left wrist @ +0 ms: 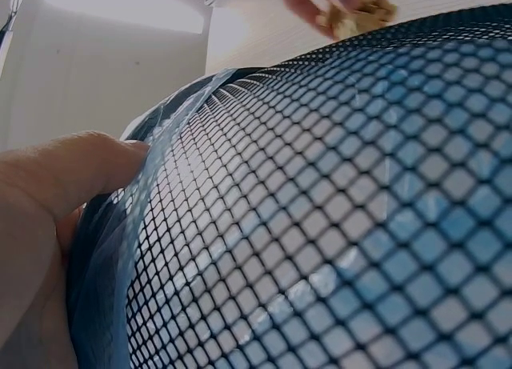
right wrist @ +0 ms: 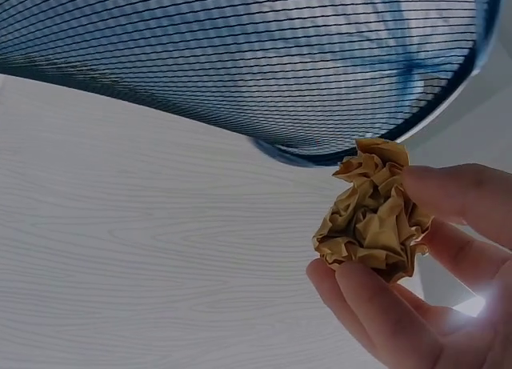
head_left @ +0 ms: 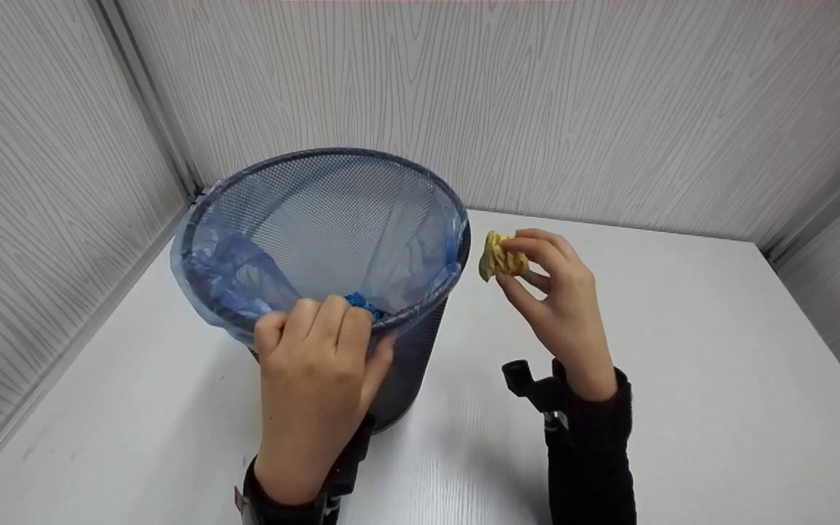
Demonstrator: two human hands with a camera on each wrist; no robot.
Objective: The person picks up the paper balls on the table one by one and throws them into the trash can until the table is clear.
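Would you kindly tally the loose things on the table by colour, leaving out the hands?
Black: 1, the mesh wastebasket
Blue: 1, the plastic bin liner inside it
Yellow-brown: 1, the crumpled paper ball
Total: 3

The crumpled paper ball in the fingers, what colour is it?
Yellowish tan. The paper ball shows best in the right wrist view, pinched by the right hand.

- Head view: looks forward and down from above onto the bench (head_left: 682, 350), taking in the whole bin (head_left: 332, 240).
- Left wrist view: pressed close against the bin's mesh (left wrist: 336, 225), looking up.
- Right wrist view: low, near the paper ball (right wrist: 372, 213), facing the bin.
- All three views share the bin.
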